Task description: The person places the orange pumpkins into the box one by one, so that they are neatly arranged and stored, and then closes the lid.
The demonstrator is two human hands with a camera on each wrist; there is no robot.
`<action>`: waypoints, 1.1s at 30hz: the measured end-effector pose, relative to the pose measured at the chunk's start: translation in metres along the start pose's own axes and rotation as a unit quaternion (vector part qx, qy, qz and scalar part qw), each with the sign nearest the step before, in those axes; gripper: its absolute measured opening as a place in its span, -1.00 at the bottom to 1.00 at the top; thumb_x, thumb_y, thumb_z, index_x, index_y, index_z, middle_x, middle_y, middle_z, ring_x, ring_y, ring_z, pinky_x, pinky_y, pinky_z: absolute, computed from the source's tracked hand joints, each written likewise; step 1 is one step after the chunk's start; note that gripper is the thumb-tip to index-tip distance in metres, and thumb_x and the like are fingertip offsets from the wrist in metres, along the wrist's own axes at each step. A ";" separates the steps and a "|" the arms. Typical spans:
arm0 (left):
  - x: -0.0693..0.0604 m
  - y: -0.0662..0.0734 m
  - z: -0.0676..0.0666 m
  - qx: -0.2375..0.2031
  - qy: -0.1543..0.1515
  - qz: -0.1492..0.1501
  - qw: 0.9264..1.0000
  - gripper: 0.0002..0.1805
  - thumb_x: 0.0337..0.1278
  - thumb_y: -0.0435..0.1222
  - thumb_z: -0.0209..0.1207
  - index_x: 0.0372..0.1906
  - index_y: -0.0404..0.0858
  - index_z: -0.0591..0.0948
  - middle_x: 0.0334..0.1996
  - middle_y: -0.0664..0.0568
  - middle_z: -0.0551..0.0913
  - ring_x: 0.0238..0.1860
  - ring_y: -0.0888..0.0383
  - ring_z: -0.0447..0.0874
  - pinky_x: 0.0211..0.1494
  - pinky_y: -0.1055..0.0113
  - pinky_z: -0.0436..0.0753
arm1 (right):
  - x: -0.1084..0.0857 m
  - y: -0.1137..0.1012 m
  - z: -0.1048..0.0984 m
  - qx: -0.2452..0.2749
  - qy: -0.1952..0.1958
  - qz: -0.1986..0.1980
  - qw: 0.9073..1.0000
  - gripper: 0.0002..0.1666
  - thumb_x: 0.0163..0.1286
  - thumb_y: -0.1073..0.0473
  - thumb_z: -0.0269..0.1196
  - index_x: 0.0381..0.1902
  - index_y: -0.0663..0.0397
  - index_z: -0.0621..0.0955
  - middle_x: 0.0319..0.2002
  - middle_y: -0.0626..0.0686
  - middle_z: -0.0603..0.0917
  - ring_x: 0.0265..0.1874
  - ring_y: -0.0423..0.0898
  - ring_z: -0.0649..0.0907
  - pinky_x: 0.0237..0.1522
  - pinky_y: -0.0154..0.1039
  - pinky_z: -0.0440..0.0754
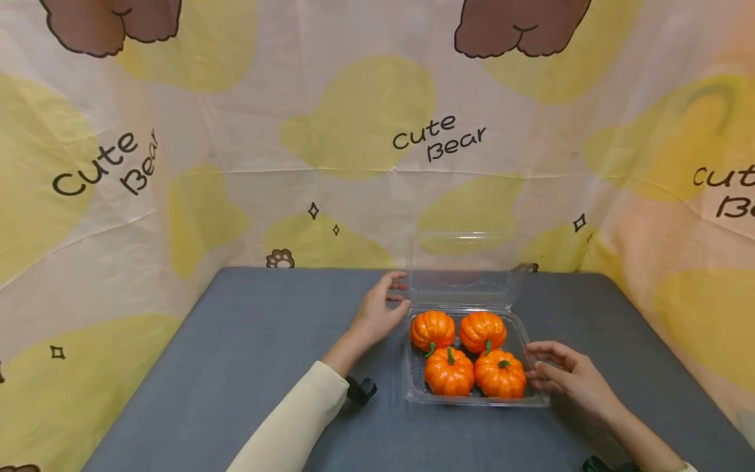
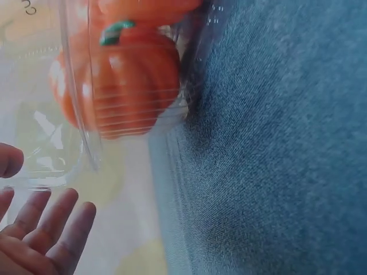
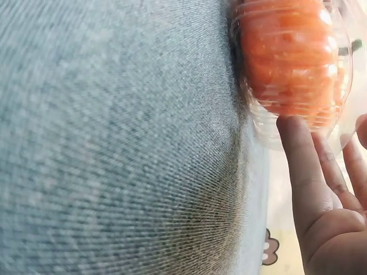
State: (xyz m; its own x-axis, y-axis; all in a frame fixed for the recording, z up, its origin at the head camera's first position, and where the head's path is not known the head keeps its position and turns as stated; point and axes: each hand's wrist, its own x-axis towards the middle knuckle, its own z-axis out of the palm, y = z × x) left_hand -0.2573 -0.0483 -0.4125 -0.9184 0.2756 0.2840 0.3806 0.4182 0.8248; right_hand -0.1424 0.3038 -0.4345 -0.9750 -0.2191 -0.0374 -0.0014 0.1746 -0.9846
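Note:
A clear plastic clamshell box lies on the table with its lid raised at the back. Inside sit several small orange pumpkins with green stems. My left hand is by the box's back left corner, fingers loosely bent and holding nothing. In the left wrist view its fingertips are close to the clear lid; whether they touch cannot be told. Beside the box's right wall is my right hand. The right wrist view shows its extended fingers at the ridged wall, next to a pumpkin.
The box stands on a grey cloth-covered table. Behind the table's far edge hangs a printed curtain with yellow patches and lettering, and it continues along both sides. A black strap shows at the left wrist.

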 end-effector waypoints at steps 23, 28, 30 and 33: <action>-0.052 0.007 -0.012 0.052 -0.068 0.004 0.996 -0.71 0.45 -0.15 -0.08 0.13 -0.01 0.53 0.17 0.05 0.51 0.11 0.00 0.58 0.12 0.04 0.59 | -0.013 -0.009 -0.021 -0.041 -0.023 -0.010 0.999 -0.68 0.59 0.17 -0.16 -0.02 -0.10 0.56 -0.16 -0.28 0.73 -0.24 -0.19 0.75 -0.36 -0.10 0.73; -0.063 0.008 -0.010 0.023 -0.104 -0.037 0.994 -0.63 0.37 -0.03 0.00 0.19 -0.02 0.47 0.24 -0.03 0.43 0.07 -0.01 0.62 0.00 0.10 0.65 | -0.020 -0.008 -0.027 0.015 -0.095 -0.006 0.995 -0.62 0.62 0.17 -0.29 -0.03 -0.22 0.49 -0.09 -0.28 0.71 -0.17 -0.17 0.74 -0.32 -0.09 0.73; -0.069 0.010 -0.009 0.010 -0.116 -0.060 0.991 -0.61 0.34 -0.01 0.03 0.18 -0.02 0.46 0.26 -0.04 0.40 0.05 -0.01 0.63 -0.06 0.12 0.66 | -0.023 -0.007 -0.028 0.031 -0.116 -0.006 0.993 -0.62 0.62 0.20 -0.31 -0.04 -0.23 0.46 -0.05 -0.32 0.68 -0.16 -0.16 0.74 -0.31 -0.08 0.73; -0.076 0.014 -0.008 -0.010 -0.129 -0.082 0.988 -0.60 0.28 -0.03 0.09 0.15 -0.06 0.45 0.25 -0.06 0.41 -0.02 0.03 0.66 -0.12 0.17 0.65 | -0.026 -0.005 -0.028 0.025 -0.127 -0.004 0.992 -0.65 0.61 0.23 -0.29 -0.05 -0.25 0.43 -0.05 -0.34 0.61 -0.17 -0.16 0.73 -0.30 -0.07 0.72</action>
State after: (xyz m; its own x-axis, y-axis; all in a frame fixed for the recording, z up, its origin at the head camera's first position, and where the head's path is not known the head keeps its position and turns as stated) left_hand -0.1831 -0.0709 -0.4188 -0.9085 0.4177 0.0136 0.2242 0.4598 0.8593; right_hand -0.1227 0.3355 -0.4233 -0.8872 -0.4568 -0.0648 0.0084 0.1244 -0.9922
